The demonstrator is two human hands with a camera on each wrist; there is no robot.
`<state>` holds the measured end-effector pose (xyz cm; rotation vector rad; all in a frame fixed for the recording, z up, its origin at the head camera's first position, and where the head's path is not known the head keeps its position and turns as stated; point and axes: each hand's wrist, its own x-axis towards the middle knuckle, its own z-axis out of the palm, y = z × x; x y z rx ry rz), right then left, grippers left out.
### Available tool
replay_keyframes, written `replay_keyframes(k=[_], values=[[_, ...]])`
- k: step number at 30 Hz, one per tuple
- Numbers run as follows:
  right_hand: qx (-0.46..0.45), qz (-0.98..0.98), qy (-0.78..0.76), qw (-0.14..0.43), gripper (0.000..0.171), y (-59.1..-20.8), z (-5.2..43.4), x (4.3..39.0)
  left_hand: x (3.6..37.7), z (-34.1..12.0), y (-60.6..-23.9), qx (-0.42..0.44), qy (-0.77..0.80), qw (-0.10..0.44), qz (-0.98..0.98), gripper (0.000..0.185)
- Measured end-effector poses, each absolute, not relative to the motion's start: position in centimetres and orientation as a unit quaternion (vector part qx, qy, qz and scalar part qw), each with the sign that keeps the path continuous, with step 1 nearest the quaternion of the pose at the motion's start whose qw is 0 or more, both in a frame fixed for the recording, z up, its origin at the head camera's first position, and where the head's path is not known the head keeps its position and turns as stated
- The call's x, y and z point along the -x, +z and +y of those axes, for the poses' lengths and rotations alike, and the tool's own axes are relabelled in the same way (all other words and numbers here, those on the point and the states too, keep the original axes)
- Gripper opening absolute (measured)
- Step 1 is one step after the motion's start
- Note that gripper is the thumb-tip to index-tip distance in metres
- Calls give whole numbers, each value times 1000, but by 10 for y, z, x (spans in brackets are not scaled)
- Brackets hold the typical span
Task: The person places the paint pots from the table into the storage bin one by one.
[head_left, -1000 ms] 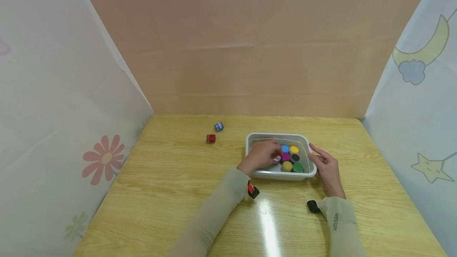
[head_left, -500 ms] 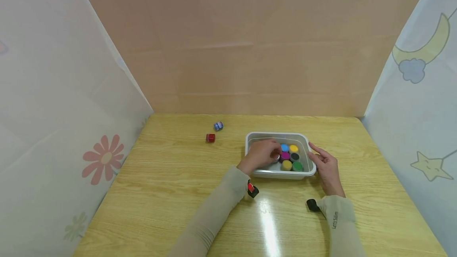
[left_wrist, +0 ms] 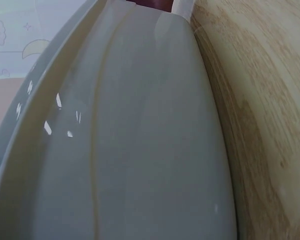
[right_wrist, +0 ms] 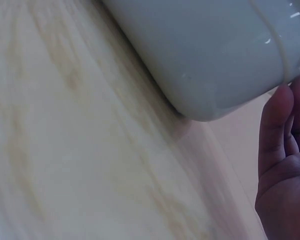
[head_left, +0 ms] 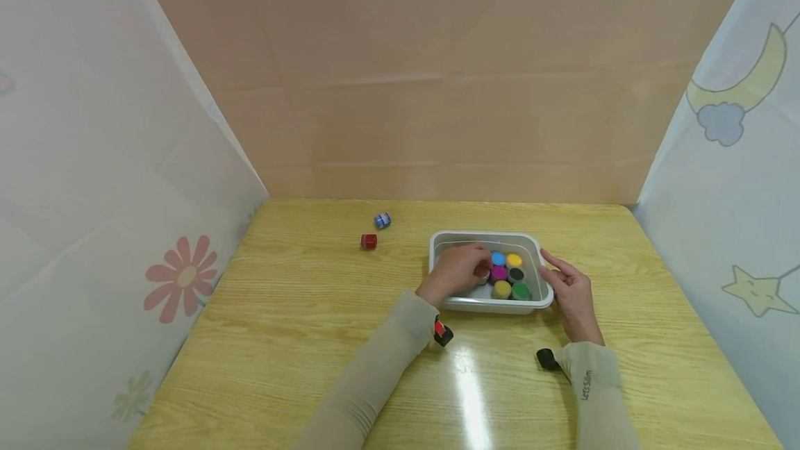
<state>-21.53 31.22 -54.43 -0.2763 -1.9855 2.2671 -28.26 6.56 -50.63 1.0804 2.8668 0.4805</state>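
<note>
My left hand (head_left: 458,271) is inside the white plastic tub (head_left: 487,236), at its left part, and its fingers are curled around a small reddish paint pot (head_left: 482,272) which I pinch there. Beside it, in the right part of the tub, six small pots stand close together in two columns: blue (head_left: 498,258), yellow (head_left: 514,260), magenta (head_left: 498,273), black (head_left: 516,274), another yellow (head_left: 502,289) and green (head_left: 521,291). My right hand (head_left: 571,294) is on the wooden table (head_left: 281,339) just outside the right wall of the tub; its fingers are straight and relaxed and lean against the rim, holding nothing. In the right wrist view I see the rounded corner of the tub just beside my fingers (right_wrist: 277,125). Far to the left on the table, well apart from the tub, lie a red pot (head_left: 369,242) and a blue pot (head_left: 382,221), both on their side.
</note>
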Motion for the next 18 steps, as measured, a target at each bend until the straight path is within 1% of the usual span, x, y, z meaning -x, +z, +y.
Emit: replay_keyframes(k=[18], values=[[86, -651, 752, 59, 44, -546, 312, 216, 282, 65, -506, -343, 162, 30, 925, 23]])
